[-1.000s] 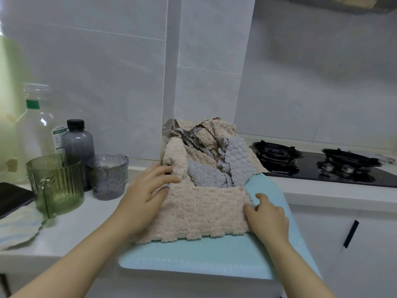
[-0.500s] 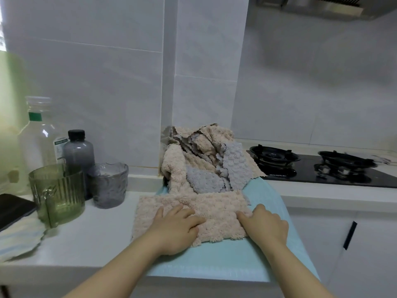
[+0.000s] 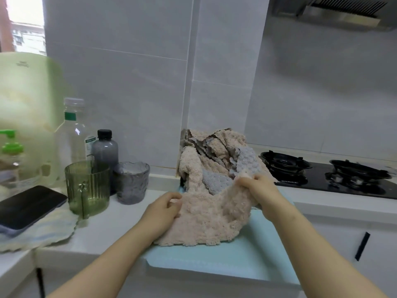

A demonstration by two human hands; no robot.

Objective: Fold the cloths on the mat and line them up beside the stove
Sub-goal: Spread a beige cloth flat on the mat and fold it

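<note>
- The beige cloth point(image 3: 210, 218) hangs half raised over the pale blue mat point(image 3: 214, 259), and its lower edge lies on the mat towards 6 o'clock.
- The other cloths sit in a loose heap point(image 3: 214, 155) at the mat's 12 o'clock, against the wall.
- The left hand point(image 3: 163, 208) has its fingers curled onto the cloth's 9 o'clock edge. The right hand point(image 3: 257, 188) pinches the 2 o'clock corner and is higher, so the cloth slopes and sags between them.
- The step in hand looks like the first fold of this cloth, with the lining up not yet begun.
- To do it well, level both hands and draw the top edge taut so the sag goes.
- Then lay that edge down onto the lower one with the corners matched, and do it clear of the heap so no grey piece gets caught.
- The pile looks thick and springy, so flat fingers should press along the crease before letting go.
- The stove point(image 3: 322, 175) lies at the mat's 2 o'clock, and the row belongs on the table point(image 3: 120, 222) on that side, short of the burners.
- The green cup point(image 3: 88, 186) and grey glass point(image 3: 131, 181) stand at 9 o'clock, near the left forearm, so wide sweeps risk knocking them.
</note>
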